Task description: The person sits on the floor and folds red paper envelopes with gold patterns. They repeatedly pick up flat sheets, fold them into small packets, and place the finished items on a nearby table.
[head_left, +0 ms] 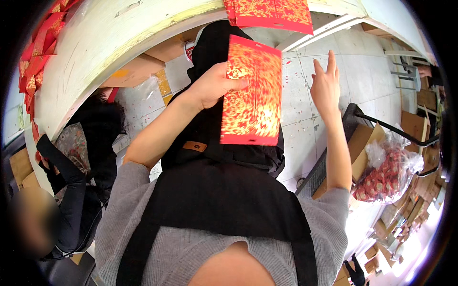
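Observation:
A red card sheet (257,95) with a gold floral print hangs above my lap, slightly blurred by motion. My left hand (213,86) is closed on its left edge, the thumb lying across the printed face and the other fingers hidden behind it. To the right of the sheet and apart from it, my right hand (326,86) is raised with its fingers spread and nothing in them. Beyond the held sheet, a stack of similar red and gold sheets (276,16) sits at the edge of the pale worktable (157,24).
Red and gold folded pieces (36,69) are piled at the table's far left. A person in dark sleeves (71,190) sits at my left. On my right are a black-framed cart (355,114), a plastic bag of red pieces (386,176) and cardboard boxes (414,125). Brown cartons (138,71) stand under the table.

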A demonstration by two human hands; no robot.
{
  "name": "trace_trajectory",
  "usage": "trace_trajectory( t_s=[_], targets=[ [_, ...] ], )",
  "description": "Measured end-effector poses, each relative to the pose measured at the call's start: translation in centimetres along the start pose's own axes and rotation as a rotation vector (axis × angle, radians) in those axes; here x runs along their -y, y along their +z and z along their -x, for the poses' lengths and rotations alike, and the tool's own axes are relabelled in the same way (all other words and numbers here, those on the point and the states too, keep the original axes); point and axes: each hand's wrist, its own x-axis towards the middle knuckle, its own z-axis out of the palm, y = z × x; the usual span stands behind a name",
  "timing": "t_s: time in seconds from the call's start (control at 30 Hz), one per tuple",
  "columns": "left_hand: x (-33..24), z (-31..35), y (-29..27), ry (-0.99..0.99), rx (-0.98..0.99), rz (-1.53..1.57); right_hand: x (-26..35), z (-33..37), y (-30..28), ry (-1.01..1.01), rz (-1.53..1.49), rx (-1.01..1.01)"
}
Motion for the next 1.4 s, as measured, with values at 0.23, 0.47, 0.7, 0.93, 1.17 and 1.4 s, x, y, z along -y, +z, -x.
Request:
trace_trajectory(
  t_s=[0.23, 0.47, 0.7, 0.93, 1.17, 1.4],
  targets=[
    [0.3, 2.3, 4.6, -0.045, -0.068, 0.325, 10.5, 5.7, -1.1, 0.099, -0.948, 0.159],
    [2.4, 2.7, 3.5, 0.297, -0.220, -0.444, 11.4, 5.2, -1.3, 0.085, -0.512, -0.026],
    [-0.2, 5.4, 4.2, 1.112, -0.215, -1.294, 11.1, 4.0, -3.5, 0.220, -0.603, 0.202],
    [-3.0, 5.2, 2.7, 0.928, 0.547, -1.664, 11.1, 4.0, -4.5, 0.021, -0.926, 0.516],
    [-0.9, 2.3, 1.9, 1.348, 0.367, -1.764, 9.4, 3.7, -2.9, 0.154, -1.146, 0.459],
    [-5.2, 4.4, 3.2, 0.671, 0.719, -1.666, 11.1, 4.2, -2.1, 0.330, -0.938, 0.294]
  ],
)
